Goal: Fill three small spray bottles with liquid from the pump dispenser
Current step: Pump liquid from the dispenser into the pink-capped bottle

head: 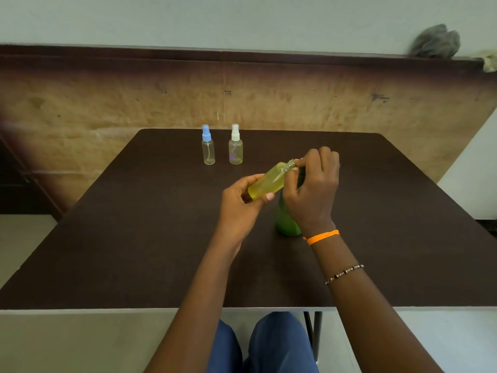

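My left hand (236, 196) grips a small bottle of yellow liquid (269, 181) by its base. The bottle is tilted, and its bare threaded neck points up and right, with no spray cap on it. My right hand (313, 184) is curled over the top of the green pump dispenser (287, 224), its fingertips at the bottle's neck. The hand hides the pump head; only the dispenser's lower body shows. At the back of the table stand two capped spray bottles, one with a blue cap (208, 146) and one with a white cap (235, 146), each with a little liquid at the bottom.
The dark brown table (134, 238) runs back to a brown wall panel. Its near edge is just above my knees. A grey cloth (435, 41) lies on the ledge at the upper right.
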